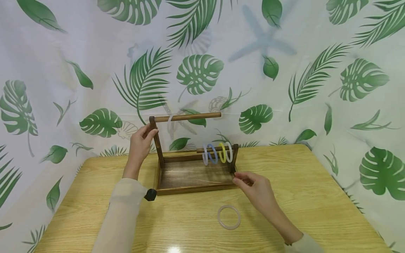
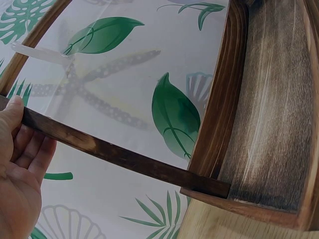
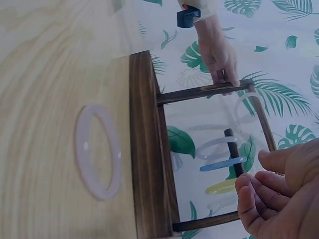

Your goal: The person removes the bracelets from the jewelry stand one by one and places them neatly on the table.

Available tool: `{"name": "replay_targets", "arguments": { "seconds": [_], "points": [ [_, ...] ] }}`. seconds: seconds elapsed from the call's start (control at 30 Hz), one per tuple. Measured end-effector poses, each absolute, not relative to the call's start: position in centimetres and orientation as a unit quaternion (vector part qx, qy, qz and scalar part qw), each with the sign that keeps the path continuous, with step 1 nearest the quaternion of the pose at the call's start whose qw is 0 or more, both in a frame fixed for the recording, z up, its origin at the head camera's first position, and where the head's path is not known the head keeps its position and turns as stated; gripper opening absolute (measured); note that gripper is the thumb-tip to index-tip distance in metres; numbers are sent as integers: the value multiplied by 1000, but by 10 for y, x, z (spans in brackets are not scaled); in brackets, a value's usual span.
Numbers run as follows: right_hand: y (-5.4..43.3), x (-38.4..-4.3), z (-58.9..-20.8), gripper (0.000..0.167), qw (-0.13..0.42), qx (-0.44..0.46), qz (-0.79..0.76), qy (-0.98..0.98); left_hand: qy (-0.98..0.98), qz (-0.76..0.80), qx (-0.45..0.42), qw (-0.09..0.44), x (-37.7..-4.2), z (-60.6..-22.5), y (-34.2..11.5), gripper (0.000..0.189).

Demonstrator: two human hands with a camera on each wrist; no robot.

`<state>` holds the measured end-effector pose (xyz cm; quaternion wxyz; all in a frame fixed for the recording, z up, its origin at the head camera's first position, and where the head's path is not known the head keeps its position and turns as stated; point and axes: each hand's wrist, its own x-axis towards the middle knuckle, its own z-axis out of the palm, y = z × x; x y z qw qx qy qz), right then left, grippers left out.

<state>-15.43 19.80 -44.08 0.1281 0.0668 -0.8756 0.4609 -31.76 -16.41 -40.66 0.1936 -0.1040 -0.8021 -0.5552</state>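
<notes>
A dark wooden bangle stand [image 1: 196, 188] has a tray base and two bars at different heights. My left hand [image 1: 140, 144] pinches its tall left post [image 2: 109, 155] near the top, thumb on one side and fingers on the other. One whitish bangle [image 1: 170, 123] hangs on the upper bar [image 1: 196, 116]. Several hang on the lower bar, among them a blue bangle [image 1: 212, 154] and a yellow bangle [image 1: 223, 153]. My right hand [image 1: 256, 188] is by the tray's right end, its fingers loosely bent and nothing between them. A pale pink bangle [image 3: 82, 149] lies flat in front of the stand.
The stand sits toward the back of a light wood-grain table [image 1: 190, 225]. Behind it and along both sides hangs a white cloth [image 1: 209, 38] printed with green leaves. A dark band with a black block [image 1: 150, 194] is on my left wrist.
</notes>
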Motion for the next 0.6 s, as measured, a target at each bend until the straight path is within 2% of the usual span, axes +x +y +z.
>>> {"name": "replay_targets", "arguments": {
  "seconds": [0.4, 0.6],
  "points": [
    [179, -165, -423, 23, 210, 96, 510, -829, -803, -553, -104, 194, -319, -407, -165, 41],
    [169, -174, -413, 24, 218, 104, 533, -811, -803, -554, -106, 192, -319, -408, -165, 42]
  ]
}}
